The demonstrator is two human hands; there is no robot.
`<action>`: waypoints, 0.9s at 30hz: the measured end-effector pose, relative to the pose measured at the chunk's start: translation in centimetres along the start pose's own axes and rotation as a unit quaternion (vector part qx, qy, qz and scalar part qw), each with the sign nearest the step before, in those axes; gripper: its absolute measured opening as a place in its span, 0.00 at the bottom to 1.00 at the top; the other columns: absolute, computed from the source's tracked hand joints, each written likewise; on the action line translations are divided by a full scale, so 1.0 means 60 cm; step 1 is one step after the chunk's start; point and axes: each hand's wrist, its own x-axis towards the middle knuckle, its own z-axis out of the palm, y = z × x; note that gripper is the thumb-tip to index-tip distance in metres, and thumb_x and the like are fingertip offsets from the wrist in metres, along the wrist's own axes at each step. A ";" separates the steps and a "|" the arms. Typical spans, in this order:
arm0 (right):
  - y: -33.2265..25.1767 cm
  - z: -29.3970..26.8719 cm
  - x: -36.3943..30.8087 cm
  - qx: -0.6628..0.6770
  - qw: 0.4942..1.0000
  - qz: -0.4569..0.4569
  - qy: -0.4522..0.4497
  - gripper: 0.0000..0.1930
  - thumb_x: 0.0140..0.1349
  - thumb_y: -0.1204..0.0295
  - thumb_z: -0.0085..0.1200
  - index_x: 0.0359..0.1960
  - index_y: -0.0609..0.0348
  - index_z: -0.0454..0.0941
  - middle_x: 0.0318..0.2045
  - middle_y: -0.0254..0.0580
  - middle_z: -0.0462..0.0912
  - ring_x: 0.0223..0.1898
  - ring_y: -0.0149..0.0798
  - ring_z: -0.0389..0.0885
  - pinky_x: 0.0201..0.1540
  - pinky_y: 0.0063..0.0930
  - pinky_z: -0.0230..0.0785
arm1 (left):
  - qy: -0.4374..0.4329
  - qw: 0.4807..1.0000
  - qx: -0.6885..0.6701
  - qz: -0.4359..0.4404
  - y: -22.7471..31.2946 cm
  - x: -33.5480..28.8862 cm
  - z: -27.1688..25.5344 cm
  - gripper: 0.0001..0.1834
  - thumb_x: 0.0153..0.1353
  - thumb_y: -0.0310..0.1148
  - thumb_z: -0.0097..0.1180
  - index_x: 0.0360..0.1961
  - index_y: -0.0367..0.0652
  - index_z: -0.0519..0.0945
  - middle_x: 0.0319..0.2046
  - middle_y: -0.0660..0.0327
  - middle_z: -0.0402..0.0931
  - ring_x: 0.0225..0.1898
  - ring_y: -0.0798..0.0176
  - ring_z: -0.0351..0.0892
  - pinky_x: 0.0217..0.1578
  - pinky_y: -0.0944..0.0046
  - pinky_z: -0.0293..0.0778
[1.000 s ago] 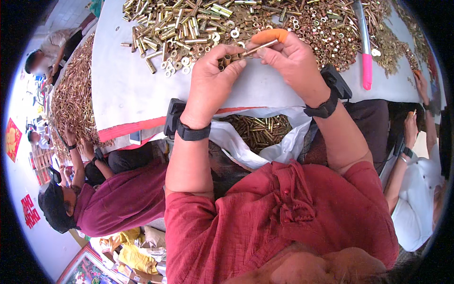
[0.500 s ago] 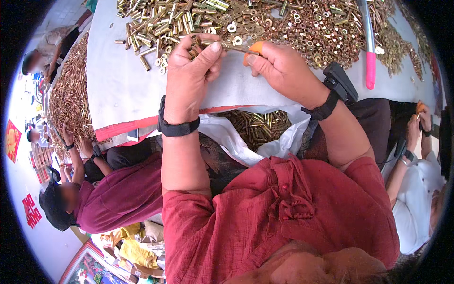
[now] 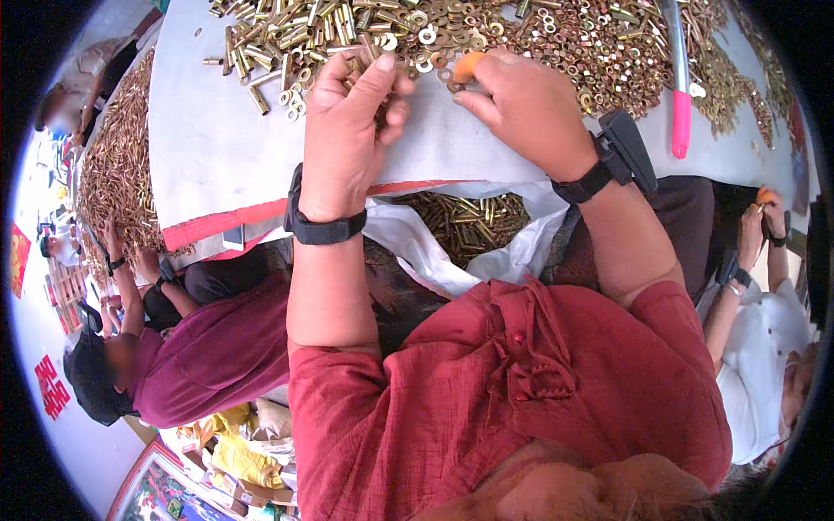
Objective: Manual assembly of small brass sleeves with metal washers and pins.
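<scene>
My left hand is raised at the near side of the table, fingers curled around small brass-coloured metal parts mostly hidden by the thumb and palm. To its right, my right hand wears orange finger covers. Its thumb and index finger close on a small washer at the edge of the heap. Beyond the hands lie loose metal sleeves, flat washers and small hex nuts.
A white bag in my lap holds several bolt-like parts. A pink-handled metal tool lies at right on the grey table. Co-workers sit at left and right; another parts heap is at left.
The thin metal rod that stretched between my hands is out of sight. My right hand has come away from the left and moved up to the washers.
</scene>
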 end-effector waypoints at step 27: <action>-0.010 0.020 0.002 0.220 0.967 0.041 0.121 0.09 0.58 0.66 0.61 0.37 0.55 0.83 0.32 0.45 0.84 0.33 0.48 0.83 0.35 0.38 0.75 | -0.054 0.915 0.390 0.085 -0.028 -0.004 -0.005 0.06 0.62 0.29 0.62 0.39 0.40 0.80 0.22 0.72 0.73 0.23 0.78 0.66 0.24 0.75 0.66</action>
